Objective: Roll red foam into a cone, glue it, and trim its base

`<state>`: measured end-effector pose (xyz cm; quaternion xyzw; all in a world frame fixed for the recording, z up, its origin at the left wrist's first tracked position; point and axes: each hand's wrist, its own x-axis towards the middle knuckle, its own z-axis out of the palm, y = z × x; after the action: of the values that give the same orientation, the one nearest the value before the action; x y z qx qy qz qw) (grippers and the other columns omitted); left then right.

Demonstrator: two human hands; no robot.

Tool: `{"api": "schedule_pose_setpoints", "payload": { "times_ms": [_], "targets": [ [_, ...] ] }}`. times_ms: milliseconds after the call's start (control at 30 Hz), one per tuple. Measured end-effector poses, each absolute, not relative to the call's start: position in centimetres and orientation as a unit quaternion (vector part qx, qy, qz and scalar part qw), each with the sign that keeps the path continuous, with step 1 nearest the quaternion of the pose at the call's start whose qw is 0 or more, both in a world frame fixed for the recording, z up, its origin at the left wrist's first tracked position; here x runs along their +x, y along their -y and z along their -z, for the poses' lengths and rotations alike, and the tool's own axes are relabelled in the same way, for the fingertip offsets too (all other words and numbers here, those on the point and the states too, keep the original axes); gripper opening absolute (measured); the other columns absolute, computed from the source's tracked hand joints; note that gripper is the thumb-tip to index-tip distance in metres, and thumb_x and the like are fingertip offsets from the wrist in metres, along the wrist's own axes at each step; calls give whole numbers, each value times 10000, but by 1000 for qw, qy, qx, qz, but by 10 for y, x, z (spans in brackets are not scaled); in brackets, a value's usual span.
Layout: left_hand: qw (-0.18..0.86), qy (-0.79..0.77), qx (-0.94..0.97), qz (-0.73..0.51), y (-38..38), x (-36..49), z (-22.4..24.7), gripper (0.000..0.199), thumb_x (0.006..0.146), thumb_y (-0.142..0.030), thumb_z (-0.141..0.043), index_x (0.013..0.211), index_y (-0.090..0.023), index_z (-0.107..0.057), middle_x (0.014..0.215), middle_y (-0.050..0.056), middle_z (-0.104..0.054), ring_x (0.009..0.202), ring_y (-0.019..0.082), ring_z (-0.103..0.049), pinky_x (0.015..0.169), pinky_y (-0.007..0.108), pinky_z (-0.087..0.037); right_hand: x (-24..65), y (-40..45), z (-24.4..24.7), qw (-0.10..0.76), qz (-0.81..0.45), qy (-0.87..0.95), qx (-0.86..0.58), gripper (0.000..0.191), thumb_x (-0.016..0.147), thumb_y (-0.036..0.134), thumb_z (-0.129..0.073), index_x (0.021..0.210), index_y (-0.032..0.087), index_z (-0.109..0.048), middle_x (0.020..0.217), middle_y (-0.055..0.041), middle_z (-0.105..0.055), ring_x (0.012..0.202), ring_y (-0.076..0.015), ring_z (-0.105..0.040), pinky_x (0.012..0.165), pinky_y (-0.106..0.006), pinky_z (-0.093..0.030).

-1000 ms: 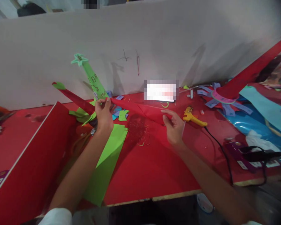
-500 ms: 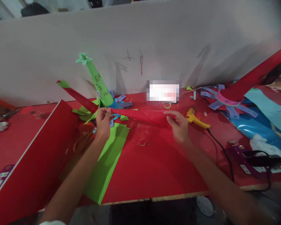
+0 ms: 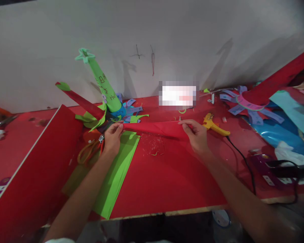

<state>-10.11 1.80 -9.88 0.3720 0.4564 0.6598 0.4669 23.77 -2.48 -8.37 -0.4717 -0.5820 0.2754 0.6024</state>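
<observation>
A long red sheet (image 3: pixel 157 130), folded or rolled to a narrow end at the left, is stretched between my two hands over the red table. My left hand (image 3: pixel 113 136) pinches its narrow left end between thumb and fingers. Its wider right end is pinched by my right hand (image 3: pixel 196 135). Green sheets (image 3: pixel 119 175) lie in a stack below and beside my left hand. Small scraps (image 3: pixel 152 145) are scattered on the table just under the red sheet.
Behind my left hand stand a green cone (image 3: pixel 106 87) with a star top and a thin red cone (image 3: pixel 83 103). A yellow glue gun (image 3: pixel 215 125) lies to the right. Orange-handled scissors (image 3: pixel 88 152), a red board (image 3: pixel 40 165) and a large red cone (image 3: pixel 281 79) flank the area.
The view has tilted slightly downward. Both hands have moved a little to the right and lower with the red sheet, which now shows more of its front face.
</observation>
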Motion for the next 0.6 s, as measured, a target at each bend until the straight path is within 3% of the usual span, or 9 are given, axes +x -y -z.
{"api": "schedule_pose_setpoints", "payload": {
  "times_ms": [300,600],
  "targets": [
    [450,-440,377,-680,-19,-101,99,262,669,-285,-922,746,-157,-706,1100,44,-688,903,97,-635,759,183,-490,235,18,90,617,-327,531,-481,138,913,373,-718,1002,278,-764,1043,-35,-766,994,-220,-678,892,-378,-518],
    [461,-448,341,-685,-19,-101,97,296,687,-384,-922,771,-169,-737,1062,62,-741,843,111,-660,741,212,-543,241,25,86,566,-268,615,-479,163,956,396,-670,1001,296,-789,1029,-41,-791,1021,-246,-713,924,-416,-538]
  ]
}}
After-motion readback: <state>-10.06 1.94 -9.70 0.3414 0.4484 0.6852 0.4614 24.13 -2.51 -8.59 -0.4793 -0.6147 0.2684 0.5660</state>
